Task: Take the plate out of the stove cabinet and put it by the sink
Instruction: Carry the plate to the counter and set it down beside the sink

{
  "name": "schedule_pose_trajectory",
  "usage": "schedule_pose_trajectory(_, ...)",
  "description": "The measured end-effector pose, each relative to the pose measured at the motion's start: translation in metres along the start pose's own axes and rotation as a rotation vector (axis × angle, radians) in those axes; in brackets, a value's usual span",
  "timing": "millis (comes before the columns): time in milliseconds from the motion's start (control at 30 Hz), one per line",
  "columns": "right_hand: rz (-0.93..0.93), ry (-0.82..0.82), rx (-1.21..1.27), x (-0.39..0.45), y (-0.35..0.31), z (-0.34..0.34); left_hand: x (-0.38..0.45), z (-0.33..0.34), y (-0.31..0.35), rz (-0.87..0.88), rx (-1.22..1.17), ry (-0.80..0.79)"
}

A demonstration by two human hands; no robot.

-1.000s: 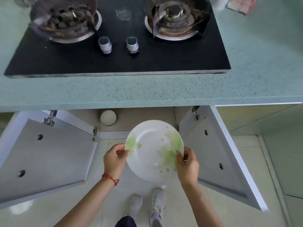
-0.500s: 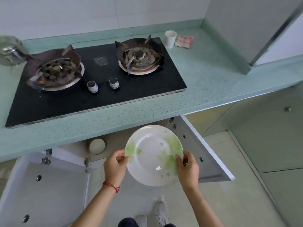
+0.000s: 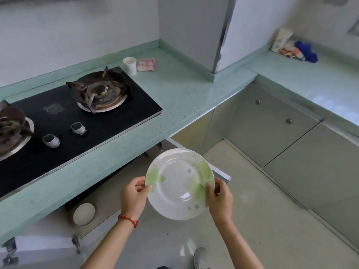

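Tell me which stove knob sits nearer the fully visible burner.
The right knob, just below the whole burner; the left knob sits closer to the burner cut off at the frame's left edge.

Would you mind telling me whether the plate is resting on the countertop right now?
No, the plate is held in the air over the floor by the left hand and right hand.

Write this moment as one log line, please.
phase: carrying | plate: out of cabinet | left hand, right hand: gripping rim | sink: unseen
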State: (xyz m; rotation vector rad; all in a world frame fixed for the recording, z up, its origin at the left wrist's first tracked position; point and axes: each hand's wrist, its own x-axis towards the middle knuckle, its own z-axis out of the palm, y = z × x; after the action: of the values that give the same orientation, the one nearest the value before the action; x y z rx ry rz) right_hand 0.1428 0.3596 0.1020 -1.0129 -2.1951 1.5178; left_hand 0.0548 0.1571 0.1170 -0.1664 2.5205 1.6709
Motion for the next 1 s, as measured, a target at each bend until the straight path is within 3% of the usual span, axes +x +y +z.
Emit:
schedule_pose_trajectory(433, 0.087, 0.403, 0.012, 0.014, 0.045, -0.148, -0.033, 0.149, 0.075, 0.146, 0.025, -0.358)
schedule_pose_trajectory(1000, 0.214, 0.638, 0.085, 0.032, 0.098, -0.323, -0.102, 0.34, 0.148, 0.272, 0.062, -0.627)
